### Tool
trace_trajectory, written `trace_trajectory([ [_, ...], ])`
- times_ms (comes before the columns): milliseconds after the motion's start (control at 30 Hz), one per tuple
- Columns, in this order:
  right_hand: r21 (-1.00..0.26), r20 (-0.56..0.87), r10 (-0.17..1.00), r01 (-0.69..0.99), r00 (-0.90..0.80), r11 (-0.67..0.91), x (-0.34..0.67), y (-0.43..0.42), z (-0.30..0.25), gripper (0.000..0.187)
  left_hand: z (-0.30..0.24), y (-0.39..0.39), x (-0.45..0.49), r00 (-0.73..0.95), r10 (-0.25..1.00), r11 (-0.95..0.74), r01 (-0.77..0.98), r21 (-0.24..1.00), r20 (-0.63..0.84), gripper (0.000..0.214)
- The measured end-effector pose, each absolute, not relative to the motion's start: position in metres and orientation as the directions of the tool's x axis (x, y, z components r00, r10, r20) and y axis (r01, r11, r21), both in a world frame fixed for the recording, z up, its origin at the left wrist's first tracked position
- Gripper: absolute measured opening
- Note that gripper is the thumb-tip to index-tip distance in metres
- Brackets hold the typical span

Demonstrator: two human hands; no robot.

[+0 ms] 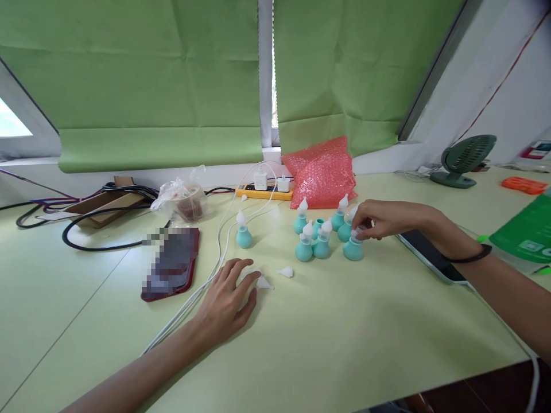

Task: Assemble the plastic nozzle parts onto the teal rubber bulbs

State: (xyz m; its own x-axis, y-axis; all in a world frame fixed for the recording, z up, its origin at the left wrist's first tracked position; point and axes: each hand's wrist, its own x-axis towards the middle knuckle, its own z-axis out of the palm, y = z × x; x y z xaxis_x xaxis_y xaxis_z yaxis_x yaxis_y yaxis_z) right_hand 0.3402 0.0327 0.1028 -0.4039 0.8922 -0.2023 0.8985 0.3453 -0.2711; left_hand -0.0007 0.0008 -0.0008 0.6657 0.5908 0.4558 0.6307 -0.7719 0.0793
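My right hand (pixel 379 219) is pinched on the clear tip of a teal rubber bulb (pixel 353 249) that stands on the pale green table (pixel 327 332). Several more teal bulbs with white tips (pixel 316 232) cluster just left of it, and one bulb (pixel 243 232) stands alone further left. My left hand (pixel 228 298) lies palm down on the table, fingers curled over a loose white tip (pixel 263 283). Another loose white tip (pixel 286 272) lies a little to the right of that hand.
A red-cased phone (pixel 172 265) lies left of my left hand, with white cables (pixel 219 252) running past. A yellow power strip (pixel 263 192), pink bubble wrap (pixel 323 172), a plastic bag (pixel 183 201), black cables, a tablet (pixel 430 255), a fan (pixel 462 160) and green packaging (pixel 527 232) surround the work area.
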Motion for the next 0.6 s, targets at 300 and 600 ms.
trace_trajectory([
  [300, -0.187, -0.282, 0.874, 0.916, -0.395, 0.354, 0.327, 0.034, 0.100, 0.018, 0.001, 0.001, -0.002, 0.672, 0.577, -0.776, 0.628, 0.057, 0.464, 0.025],
  [600, -0.170, -0.153, 0.931, 0.937, -0.332, 0.306, 0.340, 0.032, 0.098, 0.013, 0.002, 0.000, -0.007, 0.681, 0.572, -0.778, 0.627, 0.039, 0.458, 0.025],
])
